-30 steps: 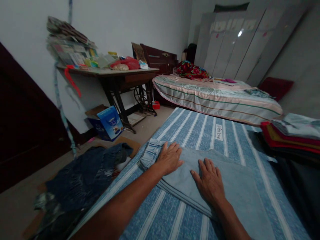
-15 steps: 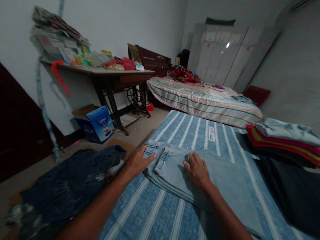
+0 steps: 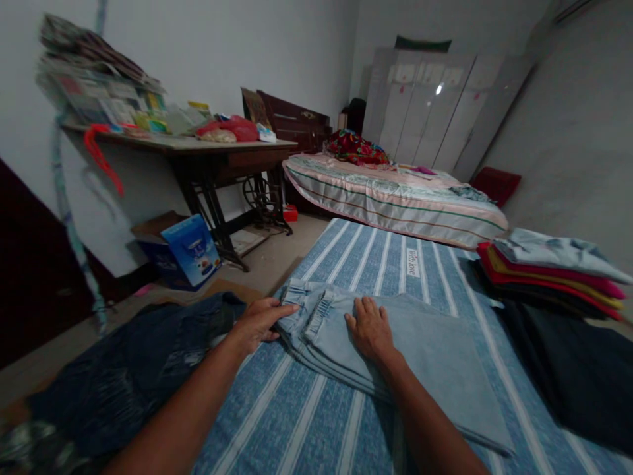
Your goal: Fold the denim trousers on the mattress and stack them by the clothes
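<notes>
A pair of light-blue jeans [image 3: 425, 349] lies folded on the blue-and-white striped cover, its gathered elastic cuffs [image 3: 319, 315] toward the left. At that cuff end is my left hand [image 3: 258, 322], one finger stretched over the edge of the lower cuff and another digit apart from it near the cover; its other fingers are partly hidden. My right hand [image 3: 372, 328] rests flat on the upper leg, just right of the upper cuff, with fingers extended and nothing held.
Folded clothes [image 3: 548, 274] are stacked at the right, beside dark folded fabric [image 3: 568, 369]. Dark denim clothes [image 3: 128, 376] lie at the lower left. A blue box [image 3: 190, 254] stands under a sewing-machine table [image 3: 217, 146]; a bed [image 3: 395, 198] is behind.
My left hand has slid left, back toward the cuff's edge. The right hand has shifted slightly left along the leg. The view has turned a little to the right.
</notes>
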{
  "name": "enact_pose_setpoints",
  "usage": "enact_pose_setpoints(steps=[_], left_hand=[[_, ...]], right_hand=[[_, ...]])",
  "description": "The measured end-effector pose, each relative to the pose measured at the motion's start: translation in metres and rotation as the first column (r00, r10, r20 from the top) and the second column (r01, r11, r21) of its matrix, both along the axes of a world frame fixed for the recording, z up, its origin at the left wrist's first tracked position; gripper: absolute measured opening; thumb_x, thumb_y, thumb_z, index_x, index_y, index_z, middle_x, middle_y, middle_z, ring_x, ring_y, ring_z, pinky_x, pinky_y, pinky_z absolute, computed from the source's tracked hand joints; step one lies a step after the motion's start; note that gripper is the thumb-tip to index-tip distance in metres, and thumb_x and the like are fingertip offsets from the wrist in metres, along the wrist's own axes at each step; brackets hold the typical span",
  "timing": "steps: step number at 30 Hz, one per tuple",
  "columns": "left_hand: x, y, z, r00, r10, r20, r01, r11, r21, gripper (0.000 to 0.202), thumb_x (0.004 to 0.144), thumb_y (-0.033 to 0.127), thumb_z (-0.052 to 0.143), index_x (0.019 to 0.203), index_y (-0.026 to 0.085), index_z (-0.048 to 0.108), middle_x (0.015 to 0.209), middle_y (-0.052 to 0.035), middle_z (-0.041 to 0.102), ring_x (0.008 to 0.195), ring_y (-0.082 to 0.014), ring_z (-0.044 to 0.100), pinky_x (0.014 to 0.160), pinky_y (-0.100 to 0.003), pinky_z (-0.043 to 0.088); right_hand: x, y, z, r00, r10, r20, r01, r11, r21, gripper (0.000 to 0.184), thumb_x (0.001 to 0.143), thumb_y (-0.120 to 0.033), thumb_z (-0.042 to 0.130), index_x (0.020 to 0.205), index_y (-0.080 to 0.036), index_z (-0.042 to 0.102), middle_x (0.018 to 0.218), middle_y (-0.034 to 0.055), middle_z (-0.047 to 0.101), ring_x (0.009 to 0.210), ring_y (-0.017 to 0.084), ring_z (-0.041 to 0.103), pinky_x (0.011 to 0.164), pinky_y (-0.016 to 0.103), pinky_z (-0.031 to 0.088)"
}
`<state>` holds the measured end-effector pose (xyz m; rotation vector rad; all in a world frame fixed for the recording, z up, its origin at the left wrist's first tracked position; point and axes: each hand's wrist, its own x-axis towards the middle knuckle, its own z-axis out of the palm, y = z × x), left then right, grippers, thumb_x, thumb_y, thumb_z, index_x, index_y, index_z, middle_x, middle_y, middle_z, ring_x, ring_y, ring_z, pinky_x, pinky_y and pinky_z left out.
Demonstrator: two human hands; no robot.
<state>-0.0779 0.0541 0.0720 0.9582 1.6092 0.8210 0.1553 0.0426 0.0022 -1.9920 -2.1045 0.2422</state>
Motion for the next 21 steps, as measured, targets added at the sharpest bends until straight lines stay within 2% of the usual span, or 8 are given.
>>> enact_pose_setpoints(steps=[3, 8, 11, 14, 17, 19, 21], left_hand=[[0.001, 0.002, -0.001, 0.999, -0.033, 0.036, 0.034, 0.999, -0.009, 0.044, 0.047, 0.045, 0.079, 0.076, 0.016, 0.064, 0.062, 0.0004, 0.063, 0.057, -0.0138, 0.057, 0.048, -0.021, 0.039], [0.004, -0.001, -0.002, 0.982, -0.027, 0.186, 0.034, 0.999, -0.037, 0.044, 0.048, 0.04, 0.081, 0.082, 0.017, 0.065, 0.068, -0.0002, 0.066, 0.06, -0.0145, 0.059, 0.056, -0.025, 0.045], [0.008, -0.011, -0.007, 0.941, 0.059, 0.332, -0.067, 0.998, 0.013, 0.042, 0.051, 0.029, 0.081, 0.089, 0.019, 0.065, 0.078, -0.0005, 0.068, 0.066, -0.0146, 0.062, 0.06, -0.026, 0.048], [0.02, -0.023, -0.015, 0.86, 0.15, 0.487, -0.21, 0.975, 0.07, 0.035, 0.055, 0.02, 0.077, 0.088, 0.018, 0.065, 0.079, -0.001, 0.069, 0.066, -0.0144, 0.063, 0.062, -0.027, 0.05], [0.041, -0.035, -0.022, 0.786, 0.149, 0.601, -0.3, 0.941, 0.159, 0.033, 0.057, 0.017, 0.074, 0.089, 0.017, 0.064, 0.082, -0.0025, 0.07, 0.075, -0.0166, 0.065, 0.072, -0.029, 0.052], [0.054, -0.04, -0.026, 0.773, 0.141, 0.619, -0.344, 0.912, 0.222, 0.038, 0.057, 0.017, 0.075, 0.093, 0.017, 0.063, 0.089, -0.0034, 0.07, 0.086, -0.0184, 0.065, 0.081, -0.029, 0.051], [0.065, -0.042, -0.031, 0.807, 0.163, 0.567, -0.373, 0.886, 0.276, 0.045, 0.056, 0.019, 0.077, 0.098, 0.017, 0.062, 0.093, -0.0039, 0.07, 0.092, -0.02, 0.065, 0.085, -0.031, 0.05]], right_hand=[[-0.001, -0.001, 0.002, 1.0, 0.005, -0.017, -0.005, 1.0, 0.003, 0.059, 0.093, -0.046, 0.026, 0.14, -0.01, 0.034, 0.147, 0.0162, 0.03, 0.137, 0.028, 0.021, 0.108, 0.048, 0.014], [-0.001, -0.002, 0.004, 0.999, 0.012, -0.036, -0.011, 0.999, 0.032, 0.058, 0.093, -0.046, 0.026, 0.138, -0.01, 0.035, 0.146, 0.0175, 0.031, 0.136, 0.03, 0.022, 0.107, 0.048, 0.014], [-0.001, -0.001, 0.003, 0.999, 0.006, -0.037, -0.005, 0.999, 0.048, 0.058, 0.093, -0.046, 0.026, 0.138, -0.01, 0.036, 0.145, 0.0176, 0.032, 0.135, 0.03, 0.023, 0.107, 0.048, 0.013], [-0.001, -0.001, 0.002, 0.999, 0.001, -0.04, 0.0, 0.999, 0.048, 0.057, 0.093, -0.046, 0.026, 0.137, -0.011, 0.037, 0.145, 0.0168, 0.033, 0.135, 0.03, 0.023, 0.107, 0.048, 0.013], [-0.001, 0.0, 0.003, 0.999, 0.0, -0.05, 0.002, 0.999, 0.048, 0.057, 0.093, -0.046, 0.027, 0.137, -0.011, 0.037, 0.145, 0.0168, 0.033, 0.135, 0.029, 0.024, 0.107, 0.048, 0.014], [-0.001, 0.0, 0.004, 0.998, 0.0, -0.055, 0.003, 0.999, 0.052, 0.057, 0.093, -0.046, 0.028, 0.137, -0.011, 0.037, 0.145, 0.0173, 0.033, 0.135, 0.029, 0.024, 0.107, 0.048, 0.014], [-0.002, 0.0, 0.005, 0.998, -0.002, -0.06, 0.005, 0.998, 0.056, 0.057, 0.092, -0.046, 0.029, 0.136, -0.011, 0.038, 0.144, 0.0177, 0.034, 0.135, 0.03, 0.025, 0.107, 0.049, 0.014]])
